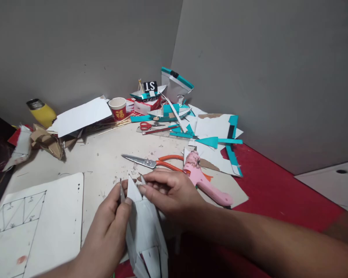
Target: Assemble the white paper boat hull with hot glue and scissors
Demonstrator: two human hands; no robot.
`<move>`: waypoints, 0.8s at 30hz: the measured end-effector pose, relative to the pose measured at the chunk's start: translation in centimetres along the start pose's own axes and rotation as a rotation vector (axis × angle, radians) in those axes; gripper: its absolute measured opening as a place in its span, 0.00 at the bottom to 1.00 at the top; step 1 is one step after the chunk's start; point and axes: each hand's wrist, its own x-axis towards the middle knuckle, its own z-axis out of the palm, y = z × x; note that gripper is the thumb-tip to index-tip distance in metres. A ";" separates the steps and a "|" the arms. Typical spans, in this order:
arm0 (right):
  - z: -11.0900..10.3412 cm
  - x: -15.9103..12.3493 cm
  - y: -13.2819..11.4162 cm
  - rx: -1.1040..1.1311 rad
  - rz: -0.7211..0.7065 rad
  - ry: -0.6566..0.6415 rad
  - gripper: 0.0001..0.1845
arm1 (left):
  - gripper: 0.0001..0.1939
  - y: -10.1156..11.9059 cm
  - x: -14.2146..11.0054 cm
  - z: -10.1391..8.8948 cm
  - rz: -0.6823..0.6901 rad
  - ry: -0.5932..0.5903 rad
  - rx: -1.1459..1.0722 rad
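Note:
A white paper model, shaped like a boat hull, points away from me at the table's near edge. My left hand grips its left side near the pointed end, thumb on top. My right hand pinches the right flap by the tip between thumb and fingers. A separate white triangular piece stands between the two side walls at the tip. Just beyond my hands lie large scissors with orange handles. A pink glue gun rests by my right wrist.
A notebook with a drawn diagram lies at left. Behind are a paper cup, a yellow bottle, small red scissors, a finished-looking paper boat and teal-and-white card scraps. Grey walls stand behind.

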 end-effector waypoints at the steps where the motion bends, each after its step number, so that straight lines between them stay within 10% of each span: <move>1: 0.0 0.0 0.0 0.023 0.022 -0.033 0.10 | 0.21 -0.2 0.1 -0.1 0.012 -0.024 0.026; 9: 0.8 0.1 0.4 0.444 0.328 -0.092 0.16 | 0.17 -0.6 0.3 0.1 0.138 -0.095 0.187; 24: -0.1 0.9 0.4 0.608 0.433 -0.227 0.13 | 0.17 -0.4 0.3 0.1 0.146 -0.090 0.099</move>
